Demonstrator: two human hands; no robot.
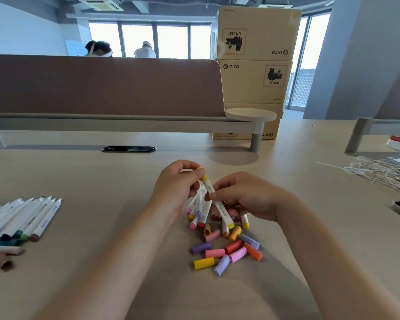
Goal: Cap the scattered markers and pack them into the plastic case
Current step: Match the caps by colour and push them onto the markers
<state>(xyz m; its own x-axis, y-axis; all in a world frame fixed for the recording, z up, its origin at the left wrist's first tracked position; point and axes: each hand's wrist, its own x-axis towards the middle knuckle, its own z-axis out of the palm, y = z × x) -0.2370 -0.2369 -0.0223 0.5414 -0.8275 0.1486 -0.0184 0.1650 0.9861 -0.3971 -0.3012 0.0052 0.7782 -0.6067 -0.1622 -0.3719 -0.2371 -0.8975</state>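
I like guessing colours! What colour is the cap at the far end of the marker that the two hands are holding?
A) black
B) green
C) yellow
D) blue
C: the left hand pinches a yellow cap at the far end of the white marker, while the right hand grips its barrel.

Divider: brown panel on a grey rail, upright along the desk's far edge.
Desk: pale beige top in front of the divider.
Grommet: black oval slot just before the divider.
Shelf: round, pale, on a grey post at the divider's right end.
Boxes: tan cartons stacked just right of the divider, rising above it.
Windows: bright daylight row behind the divider.
Pillar: grey-white, right of the divider, beyond the boxes.
Ceiling: bare ducts above the divider.
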